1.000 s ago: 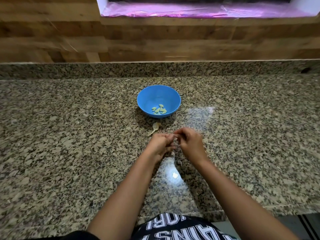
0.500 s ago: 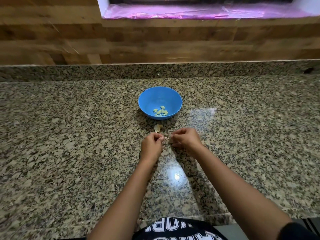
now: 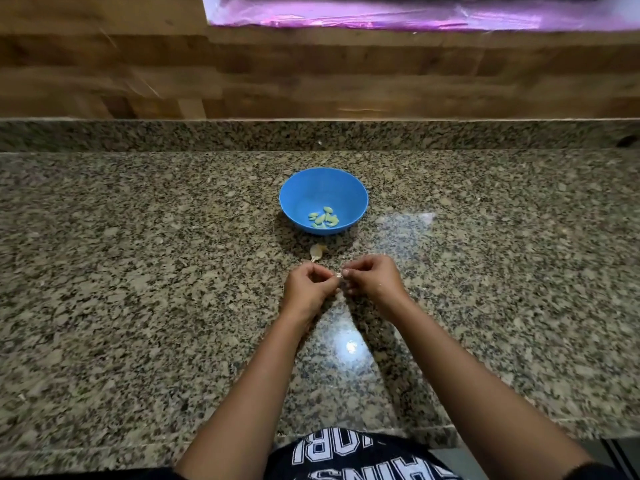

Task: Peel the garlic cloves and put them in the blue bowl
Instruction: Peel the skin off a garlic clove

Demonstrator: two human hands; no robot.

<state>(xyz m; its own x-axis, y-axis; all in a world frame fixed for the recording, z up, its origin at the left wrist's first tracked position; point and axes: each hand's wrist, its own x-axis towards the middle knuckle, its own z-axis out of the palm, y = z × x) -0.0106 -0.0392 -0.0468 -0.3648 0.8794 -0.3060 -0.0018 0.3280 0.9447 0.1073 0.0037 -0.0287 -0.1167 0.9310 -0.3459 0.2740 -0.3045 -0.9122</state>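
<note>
So the small pale garlic clove (image 3: pixel 338 275) is pinched right where the two hands meet, just above the speckled brown-and-black granite countertop (image 3: pixel 138 271) and a bit in front of the bowl. Honestly only a sliver of it shows between the fingertips, whitish and a little shiny. It's too small and too covered to say which way its long axis runs or where the tip points.

The left hand (image 3: pixel 308 289) has its fingers curled in, with thumb and forefinger pinching the clove from the left. The right hand (image 3: pixel 374 280) is doing the same from the right, fingers curled, tips closed on it.

Just beyond the hands there's a beige papery garlic piece (image 3: pixel 317 251) lying on the counter, narrow end toward the person. Can't tell if it's skin or a whole clove.

Past that is the round blue plastic bowl (image 3: pixel 301 188), upright, with a small pile of peeled pale yellow-green cloves (image 3: pixel 323 219) at the bottom.

Behind it, a wood-plank wall (image 3: pixel 311 74) and a shiny pink-purple plastic sheet (image 3: pixel 381 15).
</note>
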